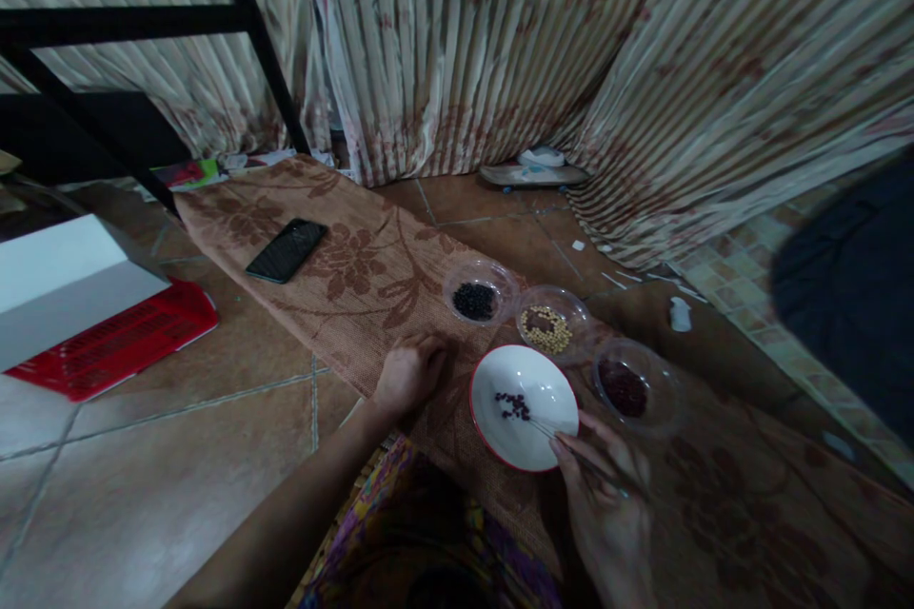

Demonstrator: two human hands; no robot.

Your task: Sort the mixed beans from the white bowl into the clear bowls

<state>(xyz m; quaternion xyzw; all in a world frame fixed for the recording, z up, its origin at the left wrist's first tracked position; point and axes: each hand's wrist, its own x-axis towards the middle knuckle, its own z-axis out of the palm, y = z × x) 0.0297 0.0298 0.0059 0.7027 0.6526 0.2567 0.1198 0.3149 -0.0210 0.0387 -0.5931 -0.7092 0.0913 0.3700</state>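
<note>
My right hand (604,485) is closed round slim metal tweezers (544,425), whose tips reach down into a white bowl (492,442) with a red rim. Several dark red beans (512,406) lie on the bowl's bottom near those tips. My left hand (410,376) rests on the cloth left of the bowl, fingers curled in, with nothing visible in it. Behind the bowl stand three clear plastic bowls in a row: one with black beans (473,302), one with yellowish beans (548,331), and one with dark red beans (623,388).
A brown flowered cloth (371,314) covers the long narrow table. At its left part lies a black phone (287,250). On the tiled floor are a red basket (135,333) with a white box (78,266), and a skateboard (532,174) by the striped curtain (457,57).
</note>
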